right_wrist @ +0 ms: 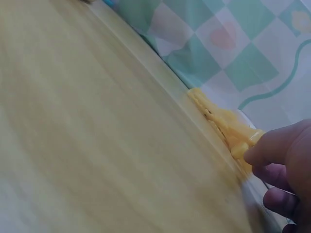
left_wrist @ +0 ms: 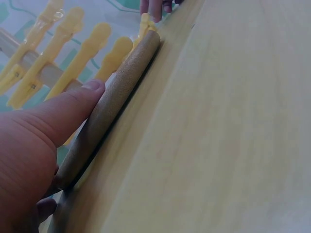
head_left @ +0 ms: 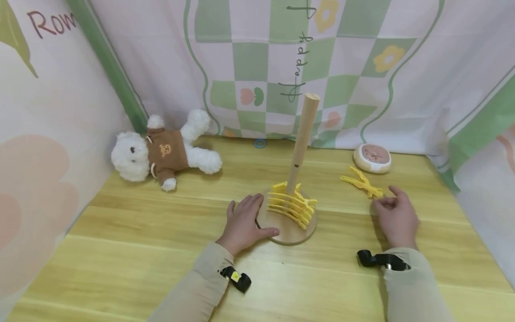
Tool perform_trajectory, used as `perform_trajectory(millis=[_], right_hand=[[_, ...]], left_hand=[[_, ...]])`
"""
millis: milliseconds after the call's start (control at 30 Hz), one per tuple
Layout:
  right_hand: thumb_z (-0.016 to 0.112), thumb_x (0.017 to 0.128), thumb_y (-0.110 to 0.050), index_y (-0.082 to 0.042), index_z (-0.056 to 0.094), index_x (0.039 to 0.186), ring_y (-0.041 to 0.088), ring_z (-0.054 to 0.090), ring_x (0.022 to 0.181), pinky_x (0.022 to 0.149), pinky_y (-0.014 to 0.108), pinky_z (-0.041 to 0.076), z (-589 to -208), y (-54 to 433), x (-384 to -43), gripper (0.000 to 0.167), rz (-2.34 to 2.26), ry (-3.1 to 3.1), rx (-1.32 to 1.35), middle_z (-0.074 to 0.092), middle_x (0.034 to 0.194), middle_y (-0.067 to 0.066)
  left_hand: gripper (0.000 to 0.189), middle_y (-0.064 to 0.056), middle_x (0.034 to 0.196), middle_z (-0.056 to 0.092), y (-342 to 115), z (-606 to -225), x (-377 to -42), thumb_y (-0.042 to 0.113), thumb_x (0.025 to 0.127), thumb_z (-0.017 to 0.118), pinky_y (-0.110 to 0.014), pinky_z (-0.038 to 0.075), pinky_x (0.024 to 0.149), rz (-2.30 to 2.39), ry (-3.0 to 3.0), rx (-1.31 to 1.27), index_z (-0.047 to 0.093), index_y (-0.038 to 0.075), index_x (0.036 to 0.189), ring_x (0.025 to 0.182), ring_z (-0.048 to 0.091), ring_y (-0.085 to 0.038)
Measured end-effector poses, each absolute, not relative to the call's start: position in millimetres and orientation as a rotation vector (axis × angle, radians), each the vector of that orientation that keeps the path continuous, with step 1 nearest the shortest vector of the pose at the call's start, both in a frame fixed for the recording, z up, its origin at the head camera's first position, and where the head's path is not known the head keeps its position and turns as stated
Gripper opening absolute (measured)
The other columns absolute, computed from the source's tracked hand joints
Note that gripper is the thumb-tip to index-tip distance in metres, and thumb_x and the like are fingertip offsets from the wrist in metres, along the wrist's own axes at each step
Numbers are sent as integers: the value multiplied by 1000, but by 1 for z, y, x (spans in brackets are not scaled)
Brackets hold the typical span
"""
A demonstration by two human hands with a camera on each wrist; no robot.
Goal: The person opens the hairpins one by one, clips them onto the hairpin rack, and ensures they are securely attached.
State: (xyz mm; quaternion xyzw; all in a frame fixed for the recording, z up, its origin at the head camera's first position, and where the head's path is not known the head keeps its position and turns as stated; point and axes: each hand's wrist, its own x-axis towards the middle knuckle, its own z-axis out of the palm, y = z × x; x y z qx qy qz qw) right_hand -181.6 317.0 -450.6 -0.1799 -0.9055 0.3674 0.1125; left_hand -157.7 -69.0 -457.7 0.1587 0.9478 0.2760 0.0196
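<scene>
Wood-grain worktop (head_left: 161,250). Left hand (head_left: 243,223) spread, thumb on the round base (head_left: 281,231), fingers along its rim; light, even pressure should steady the upright post (head_left: 303,138). Yellow pieces (left_wrist: 76,64) bunched at the post's foot. Right hand (head_left: 398,219) fingertips at near end of the loose yellow piece (head_left: 369,188), right of the base; pinching or just touching, can't tell; a firm end hold looks best. Beyond: small rounded gadget (head_left: 373,158), plush bear (head_left: 166,150), checked curtain (head_left: 251,62).

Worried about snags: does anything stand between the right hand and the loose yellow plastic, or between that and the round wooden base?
Nothing visible does: the right hand is right at the loose yellow plastic, and only tabletop separates that from the round wooden base.
</scene>
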Motion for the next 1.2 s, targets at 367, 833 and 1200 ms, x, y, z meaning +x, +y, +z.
perform_trajectory(millis=[367,833,1200], right_hand=[[59,94,-58,2,40,150,34,55,101,92,62,23,-448,316,-182,85,1075,-2769,-505,62,117,22],[60,91,-65,-1,53,141,34,57,102,83,50,28,-448,317,-187,81,1112,-2803,-506,61,124,22],[50,98,-60,-4,61,133,28,54,102,87,47,36,-453,318,-197,67,1105,-2732,-429,62,120,20]], left_hand=[[103,-5,161,35,-69,-456,-157,67,79,73,-65,8,117,856,2941,499,38,8,155,149,27,-27],[103,-5,161,34,-70,-458,-157,67,78,74,-64,7,117,853,2939,485,37,8,155,149,27,-27],[103,-5,161,34,-70,-455,-157,67,78,74,-64,7,118,842,2939,485,37,9,155,150,27,-27]])
